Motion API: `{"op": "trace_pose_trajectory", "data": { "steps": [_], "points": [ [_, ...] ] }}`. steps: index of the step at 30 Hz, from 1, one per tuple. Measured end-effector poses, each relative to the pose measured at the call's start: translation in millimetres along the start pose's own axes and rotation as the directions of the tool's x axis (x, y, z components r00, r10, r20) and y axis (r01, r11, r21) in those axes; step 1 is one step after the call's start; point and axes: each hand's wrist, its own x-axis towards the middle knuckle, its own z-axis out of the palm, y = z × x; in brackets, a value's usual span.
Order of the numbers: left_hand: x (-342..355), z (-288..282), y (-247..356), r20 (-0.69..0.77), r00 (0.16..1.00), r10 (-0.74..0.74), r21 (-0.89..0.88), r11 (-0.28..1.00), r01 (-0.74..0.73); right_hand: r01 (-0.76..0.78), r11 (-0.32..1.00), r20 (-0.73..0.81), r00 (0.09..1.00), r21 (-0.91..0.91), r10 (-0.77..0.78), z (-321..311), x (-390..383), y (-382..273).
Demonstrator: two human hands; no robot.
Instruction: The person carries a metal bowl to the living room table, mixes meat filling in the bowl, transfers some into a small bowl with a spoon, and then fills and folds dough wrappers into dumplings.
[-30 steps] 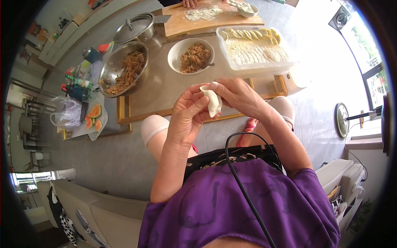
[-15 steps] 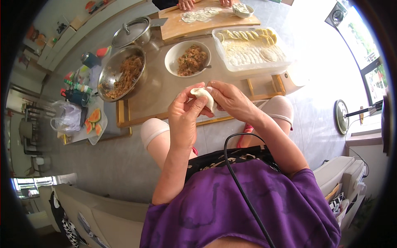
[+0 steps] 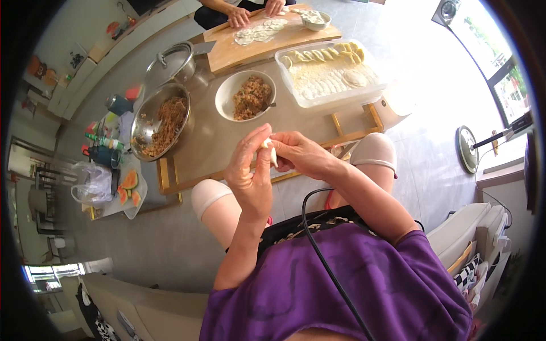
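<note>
A pale folded dumpling (image 3: 273, 155) is pinched between my two hands, above my lap at the near edge of the low table. My left hand (image 3: 251, 165) grips it with the thumb against the fingers. From the other side, my right hand (image 3: 298, 153) presses its edge with thumb and fingertips. Much of the dumpling is hidden behind my fingers. Just beyond my hands stands a white bowl (image 3: 226, 101) of minced filling (image 3: 251, 98) with a utensil in it. To its right, a clear plastic container (image 3: 318, 103) holds several dumplings in rows.
A steel basin (image 3: 145, 122) of filling and a lidded pot (image 3: 173, 59) stand left on the table (image 3: 199, 145). Across it, another person's hands (image 3: 239, 17) work at a wooden board (image 3: 227, 51) with flat dough wrappers (image 3: 259, 32). Watermelon slices (image 3: 130, 179) lie far left. A black cable (image 3: 324, 256) crosses my front.
My hands have turned the dumpling so less of it shows, and the left fingers now stand more upright. The view has shifted slightly. The other person's hands have moved on the board.
</note>
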Motion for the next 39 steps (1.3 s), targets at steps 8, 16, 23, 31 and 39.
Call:
{"op": "trace_pose_trajectory", "data": {
  "steps": [8,16,23,31,39],
  "points": [
    [-0.8,2.7,1.8,0.009,0.995,-0.101,-0.152,0.983,0.101,0.092,0.992,-0.052,0.994,-0.088,-0.097,-3.3,0.3,-0.3],
    [-0.4,-2.2,-2.0,0.099,0.989,-0.111,-0.028,0.993,0.115,0.014,1.0,0.028,1.0,-0.024,-0.013,-5.9,-3.3,-2.5],
    [5.6,-2.0,7.5,0.052,0.997,-0.06,-0.12,0.991,0.066,0.1,0.988,0.004,0.995,-0.121,-0.1,-8.9,3.6,-6.6],
    [3.3,3.8,-4.0,-0.012,0.999,-0.038,-0.184,0.982,0.035,0.151,0.987,-0.087,0.984,-0.063,-0.156,2.0,5.3,-11.2],
    [4.7,4.1,-7.2,0.035,0.998,-0.044,-0.167,0.985,0.05,0.098,0.979,-0.032,0.994,-0.18,-0.106,-4.4,2.2,-10.7]
  ]
}}
